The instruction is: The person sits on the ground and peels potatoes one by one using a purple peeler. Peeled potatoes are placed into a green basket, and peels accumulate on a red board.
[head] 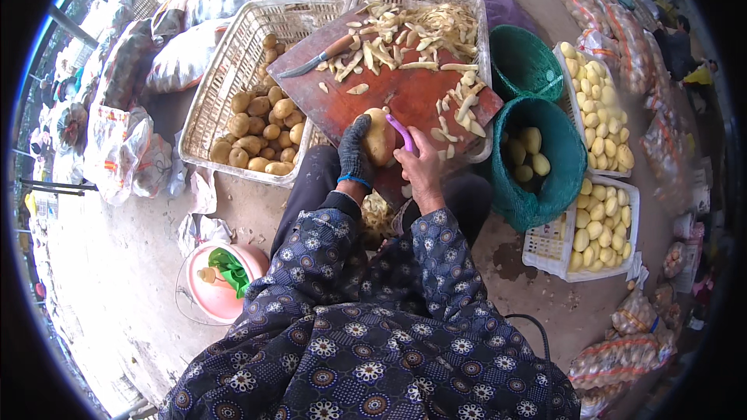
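My left hand [354, 149], in a dark knitted glove, holds a large potato [379, 137] above the near edge of a reddish board [385, 90]. A purple-handled peeler [400, 130] is gripped in my right hand [421, 166], its head at the potato's upper right side. Peelings [432, 29] are heaped at the board's far side, with more strewn to the right. A knife with a wooden handle [337, 46] lies at the board's upper left. Unpeeled potatoes [262, 125] fill part of a plastic crate [201, 122] on the left.
To the right stand two green mesh-lined containers [525, 61] [540, 204], the nearer holding peeled potatoes [530, 140]. Beyond them are crates of peeled potatoes [601, 105] [601, 227]. A pink bucket [198, 280] stands at lower left. Filled sacks [187, 52] lie behind the left crate; another person [677, 49] is at far right.
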